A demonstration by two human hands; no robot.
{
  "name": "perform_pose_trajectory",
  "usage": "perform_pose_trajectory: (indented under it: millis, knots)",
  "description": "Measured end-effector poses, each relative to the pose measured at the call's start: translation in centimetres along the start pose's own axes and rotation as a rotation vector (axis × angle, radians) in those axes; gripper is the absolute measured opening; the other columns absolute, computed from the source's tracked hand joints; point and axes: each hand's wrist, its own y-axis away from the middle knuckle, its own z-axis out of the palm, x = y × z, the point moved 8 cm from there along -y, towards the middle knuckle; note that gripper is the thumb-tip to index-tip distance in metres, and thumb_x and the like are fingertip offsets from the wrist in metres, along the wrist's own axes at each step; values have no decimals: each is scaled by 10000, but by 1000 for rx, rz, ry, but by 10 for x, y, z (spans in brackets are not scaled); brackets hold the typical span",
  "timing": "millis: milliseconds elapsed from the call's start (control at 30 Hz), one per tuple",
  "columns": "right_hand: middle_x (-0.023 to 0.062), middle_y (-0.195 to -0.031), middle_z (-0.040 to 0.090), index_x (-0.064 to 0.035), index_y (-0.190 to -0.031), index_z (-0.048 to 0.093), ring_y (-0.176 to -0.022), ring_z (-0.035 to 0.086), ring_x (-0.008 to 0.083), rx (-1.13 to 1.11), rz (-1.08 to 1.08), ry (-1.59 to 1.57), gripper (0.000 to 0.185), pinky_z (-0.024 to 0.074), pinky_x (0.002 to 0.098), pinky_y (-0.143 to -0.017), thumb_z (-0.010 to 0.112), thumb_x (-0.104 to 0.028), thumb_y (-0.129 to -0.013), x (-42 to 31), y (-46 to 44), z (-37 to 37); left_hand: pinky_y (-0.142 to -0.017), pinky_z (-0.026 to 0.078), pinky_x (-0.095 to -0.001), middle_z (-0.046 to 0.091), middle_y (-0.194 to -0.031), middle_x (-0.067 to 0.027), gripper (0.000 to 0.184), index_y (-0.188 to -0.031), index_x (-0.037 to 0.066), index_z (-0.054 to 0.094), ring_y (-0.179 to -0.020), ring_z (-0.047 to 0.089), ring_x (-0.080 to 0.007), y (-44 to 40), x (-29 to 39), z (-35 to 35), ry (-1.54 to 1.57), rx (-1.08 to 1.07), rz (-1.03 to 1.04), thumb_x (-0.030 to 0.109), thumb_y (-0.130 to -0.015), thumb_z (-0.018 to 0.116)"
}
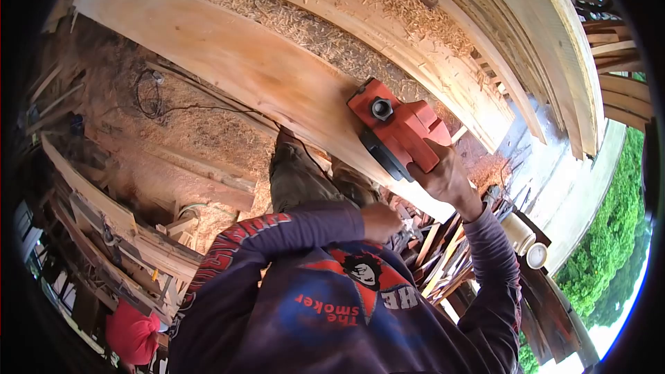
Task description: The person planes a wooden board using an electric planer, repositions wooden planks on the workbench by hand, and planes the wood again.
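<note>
My right hand [443, 177] is wrapped around the rear handle of a red electric hand planer [402, 128]. The planer rests on a long, wide pale wooden board [228, 52], near its right-hand end. Close in front of my shirt is my left hand [381, 223], its fingers curled. Whatever those fingers may hold is hidden. A thin dark power cord [228, 108] runs from the sawdust-covered floor past the board's near edge and down by my legs.
Wood shavings [270, 10] lie thick between the board and more planks [388, 17] beyond it. At the right is a stack of long boards [547, 34]. Scrap sticks [443, 260] and a white container [518, 232] are by my right arm. A person in red [131, 332] is at lower left.
</note>
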Motion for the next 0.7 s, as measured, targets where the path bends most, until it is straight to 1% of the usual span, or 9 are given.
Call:
perform_pose_trajectory:
  millis: [67,167,233,267,367,433,467,567,700]
  knots:
    - [168,-859,595,12,-1089,673,-689,618,364,4,142,-124,364,494,459,-602,712,-94,-742,3,-13,-3,-705,595,-476,701,-815,-211,197,-801,-13,688,-791,737,-377,-13,17,16,35,2,-7,160,-714,721]
    - [185,-838,581,23,-1117,660,-700,614,378,23,65,-137,378,485,467,-618,698,-79,-755,-3,-40,-2,-663,597,-471,707,-783,-208,182,-789,-17,705,-739,736,-380,-44,4,41,6,86,32,149,-716,709]
    - [183,-826,569,16,-1119,662,-704,615,382,43,40,-145,372,490,466,-633,699,-82,-762,-14,-60,-3,-708,598,-476,736,-851,-192,171,-842,-2,739,-804,739,-360,-64,-5,58,19,-40,8,124,-733,697]
    - [187,-824,569,10,-1010,633,-691,618,400,98,142,-309,267,492,471,-622,684,-88,-766,-8,-68,-3,-719,595,-482,738,-853,-188,204,-859,-6,754,-804,738,-361,-72,-7,70,-2,-26,-2,146,-728,719]
    - [207,-837,580,17,-926,600,-712,629,436,95,214,-433,197,500,479,-639,661,-104,-783,-7,-94,-2,-722,589,-488,739,-848,-186,207,-840,-11,755,-819,742,-352,-93,-18,122,93,-48,-30,159,-725,727]
    - [207,-833,572,15,-975,602,-712,632,428,94,106,-315,233,505,475,-651,663,-113,-790,-18,-114,-3,-741,594,-477,733,-869,-228,194,-854,-42,743,-859,746,-386,-96,-12,120,135,-31,-84,123,-764,694]
    - [181,-832,625,-12,-1101,666,-722,637,367,33,291,-457,307,512,434,-669,693,-144,-825,-10,-120,2,-745,581,-489,732,-877,-229,233,-898,-46,745,-845,736,-398,-94,-6,119,118,-217,-80,139,-759,712]
    - [184,-835,647,-20,-1083,682,-726,672,317,147,4,-193,272,523,413,-656,680,-169,-855,-42,-154,-14,-739,568,-499,728,-879,-238,256,-923,-54,738,-836,725,-404,-94,8,108,186,-296,1,144,-763,718]
    - [176,-755,659,-19,-1085,691,-654,686,266,290,-126,-271,259,535,391,-623,663,-177,-882,-49,-187,-16,-703,517,-528,691,-832,-212,266,-864,-44,704,-782,691,-394,-74,22,71,329,-262,236,205,-770,715]
